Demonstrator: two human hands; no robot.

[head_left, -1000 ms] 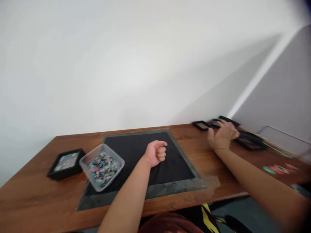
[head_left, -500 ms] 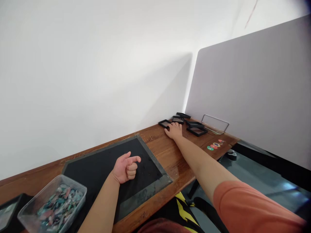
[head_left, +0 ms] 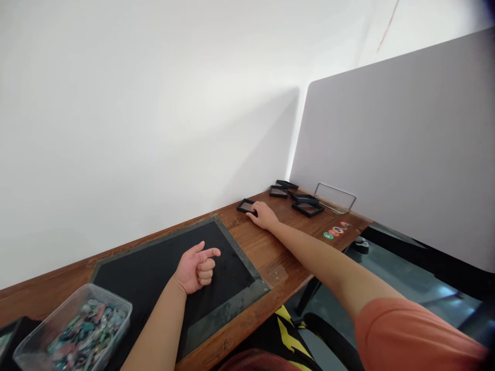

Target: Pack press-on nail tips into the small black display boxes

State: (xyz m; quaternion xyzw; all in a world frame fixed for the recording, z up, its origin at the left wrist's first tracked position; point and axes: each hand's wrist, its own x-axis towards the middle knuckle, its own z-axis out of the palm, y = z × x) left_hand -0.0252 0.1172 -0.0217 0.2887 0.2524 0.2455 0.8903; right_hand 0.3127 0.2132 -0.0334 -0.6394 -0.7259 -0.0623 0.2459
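Note:
My right hand has its thumb and fingers closed on the right edge of a small black frame, which rests on the wooden table near the wall. Over the black mat my left hand is held up with nothing in it. Its index finger and thumb are stretched apart, while the other fingers are curled in. At the lower left sits a clear plastic box of green, pink and clear stones.
More black frames lie at the table's far right end, beside a wire stand and round stickers. A grey partition rises behind them. Another black-edged frame is at the lower left.
My right hand has moved left along the table, and the small black frame has slid left with it, away from the other frames. My left hand keeps its pose.

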